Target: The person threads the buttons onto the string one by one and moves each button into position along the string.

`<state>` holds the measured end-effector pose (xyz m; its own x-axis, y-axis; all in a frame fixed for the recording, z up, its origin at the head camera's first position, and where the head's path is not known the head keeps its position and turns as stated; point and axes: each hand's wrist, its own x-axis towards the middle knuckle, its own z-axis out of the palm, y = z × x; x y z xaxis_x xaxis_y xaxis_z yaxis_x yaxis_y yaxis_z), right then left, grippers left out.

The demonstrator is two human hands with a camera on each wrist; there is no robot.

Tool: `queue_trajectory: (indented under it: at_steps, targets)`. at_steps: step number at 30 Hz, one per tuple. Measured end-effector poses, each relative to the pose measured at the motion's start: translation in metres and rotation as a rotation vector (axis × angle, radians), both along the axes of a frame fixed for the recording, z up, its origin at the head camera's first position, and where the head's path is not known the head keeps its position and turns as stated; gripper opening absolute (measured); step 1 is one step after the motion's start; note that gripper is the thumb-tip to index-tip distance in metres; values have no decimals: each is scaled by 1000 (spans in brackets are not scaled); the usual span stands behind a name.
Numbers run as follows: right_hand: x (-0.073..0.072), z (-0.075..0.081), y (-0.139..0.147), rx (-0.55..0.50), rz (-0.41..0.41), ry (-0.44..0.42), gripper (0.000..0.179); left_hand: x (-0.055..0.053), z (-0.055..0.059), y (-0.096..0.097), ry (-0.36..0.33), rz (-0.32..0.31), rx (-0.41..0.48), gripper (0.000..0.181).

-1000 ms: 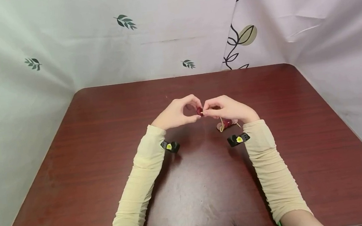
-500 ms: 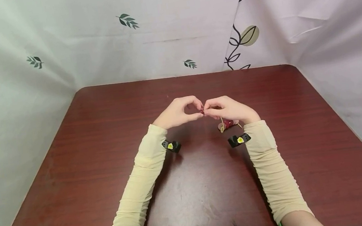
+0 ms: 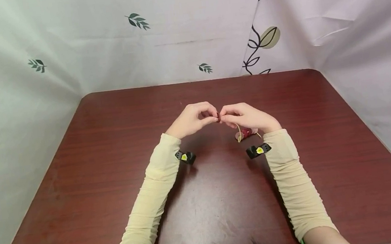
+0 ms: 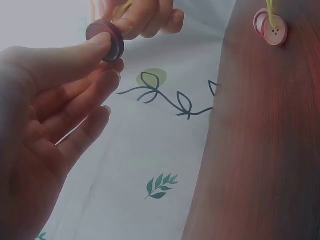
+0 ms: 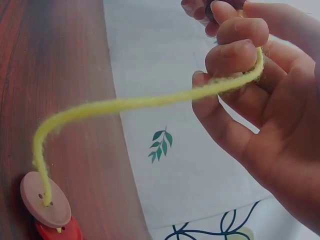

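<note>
My left hand (image 4: 65, 95) pinches a dark red button (image 4: 106, 40) between thumb and fingertips, held edge-on to the right hand. My right hand (image 5: 265, 75) pinches the yellow yarn (image 5: 150, 101) right at that button; the very end is hidden by the fingers. From the right hand the yarn runs down through a hole in a pink button (image 5: 46, 200). Behind the pink one sits a red button (image 5: 62, 230) on the same yarn. In the head view this small string of buttons (image 3: 246, 133) lies on the table below the right hand.
The dark reddish-brown table (image 3: 77, 173) spreads out around both forearms. White cloth (image 3: 169, 31) with leaf prints hangs behind and at the sides. Each wrist wears a small black camera (image 3: 187, 157) over a cream sleeve.
The left hand has shifted slightly right, closer to the right fingertips, and its thumb has moved up on the dark red button, which has turned edge-on. The threaded buttons stay in place.
</note>
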<state>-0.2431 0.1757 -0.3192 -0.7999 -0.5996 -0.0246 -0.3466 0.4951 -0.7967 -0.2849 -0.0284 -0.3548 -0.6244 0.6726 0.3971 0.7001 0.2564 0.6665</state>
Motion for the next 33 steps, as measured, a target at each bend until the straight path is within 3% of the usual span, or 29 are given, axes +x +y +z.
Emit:
queue_trajectory:
  at_steps: [8, 15, 25, 33]
  targets:
    - [-3, -5, -4, 10, -21, 31, 14, 1, 0, 2, 102, 27, -90, 8]
    - [-17, -26, 1, 23, -60, 32, 22, 0, -2, 2, 105, 23, -112, 6]
    - [-19, -30, 6, 40, -92, 66, 15, -2, 1, -7, 108, 59, -80, 6]
    - [-19, -28, 10, 55, -119, 76, 15, -3, 4, -11, 128, 89, 0, 7]
